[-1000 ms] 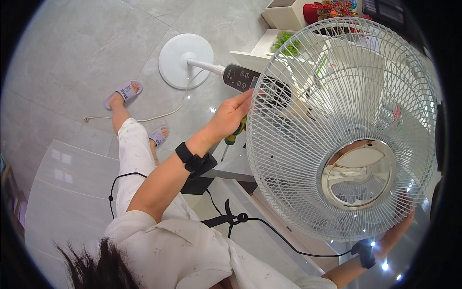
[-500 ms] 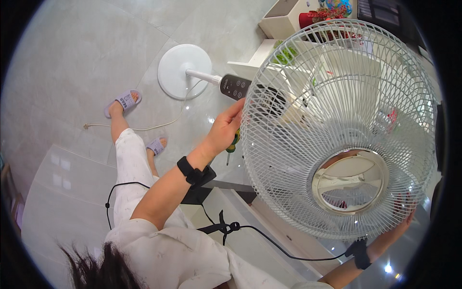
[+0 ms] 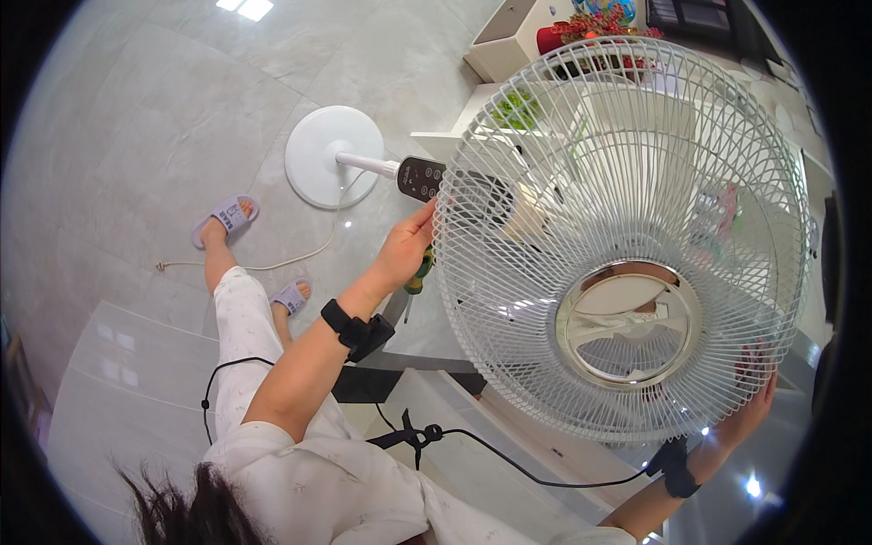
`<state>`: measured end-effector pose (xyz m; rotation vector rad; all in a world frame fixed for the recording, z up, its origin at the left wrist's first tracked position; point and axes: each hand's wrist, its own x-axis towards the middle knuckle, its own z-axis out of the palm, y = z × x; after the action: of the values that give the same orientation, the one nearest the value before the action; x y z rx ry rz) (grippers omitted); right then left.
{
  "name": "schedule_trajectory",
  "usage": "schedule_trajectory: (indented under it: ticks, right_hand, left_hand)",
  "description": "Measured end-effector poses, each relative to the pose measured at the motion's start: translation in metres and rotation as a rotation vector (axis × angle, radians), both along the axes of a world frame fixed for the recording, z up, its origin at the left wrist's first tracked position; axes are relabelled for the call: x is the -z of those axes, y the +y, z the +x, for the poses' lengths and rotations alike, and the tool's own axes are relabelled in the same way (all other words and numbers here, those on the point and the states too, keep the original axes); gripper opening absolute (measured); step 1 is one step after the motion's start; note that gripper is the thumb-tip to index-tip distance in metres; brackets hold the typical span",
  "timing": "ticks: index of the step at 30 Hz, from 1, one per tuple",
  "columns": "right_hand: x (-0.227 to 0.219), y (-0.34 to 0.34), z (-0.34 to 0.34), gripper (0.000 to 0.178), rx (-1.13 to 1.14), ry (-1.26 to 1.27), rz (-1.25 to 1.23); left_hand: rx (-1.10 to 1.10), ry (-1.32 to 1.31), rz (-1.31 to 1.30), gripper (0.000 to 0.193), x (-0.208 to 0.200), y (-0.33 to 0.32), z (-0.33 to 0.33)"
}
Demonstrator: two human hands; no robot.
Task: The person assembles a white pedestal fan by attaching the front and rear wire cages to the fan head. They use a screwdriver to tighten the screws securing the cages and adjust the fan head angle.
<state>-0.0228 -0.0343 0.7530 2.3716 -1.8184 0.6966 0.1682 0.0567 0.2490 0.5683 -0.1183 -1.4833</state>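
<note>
A standing fan's round white wire guard (image 3: 490, 363) fills the right half of the head view, with a shiny mirror-like disc (image 3: 629, 325) at its centre. My left hand (image 3: 404, 250) grips the guard's left rim, thumb and fingers closed on it. Below that hand shows a screwdriver with a green and yellow handle (image 3: 420, 274); whether the fingers hold it is hidden. My right hand (image 3: 750, 409) curls around the lower right rim, its fingers partly behind the wires. Beside my left hand is the fan's dark button panel (image 3: 421, 178), on a white pole rising from a round base (image 3: 313, 163).
The fan's pale cord (image 3: 272, 266) trails over the tiled floor (image 3: 182, 100) to its plug, near my slippered feet. A white cabinet (image 3: 509, 41) with red flowers (image 3: 604, 27) stands at the back right. A black cable (image 3: 536, 480) runs between my wrist straps.
The fan guard and both hands sit slightly further left in view. The base and floor have shifted left and down as the view moved. Both hands keep their hold.
</note>
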Motion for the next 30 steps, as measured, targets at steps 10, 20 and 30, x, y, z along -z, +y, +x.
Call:
schedule_trajectory:
  ticks: [10,20,30]
  right_hand:
    - [-0.019,-0.015,-0.032,0.035,-0.046,-0.227,0.214]
    - [-0.056,-0.046,-0.03,0.042,-0.24,0.053,0.374]
    - [-0.033,-0.055,0.004,0.034,-0.352,0.265,-0.061]
  left_hand:
    - [0.056,-0.035,0.055,0.039,-0.006,-0.004,0.003]
    - [-0.014,-0.111,0.151,0.033,-0.005,-0.008,0.013]
    - [-0.001,0.001,0.117,0.031,-0.032,-0.018,0.02]
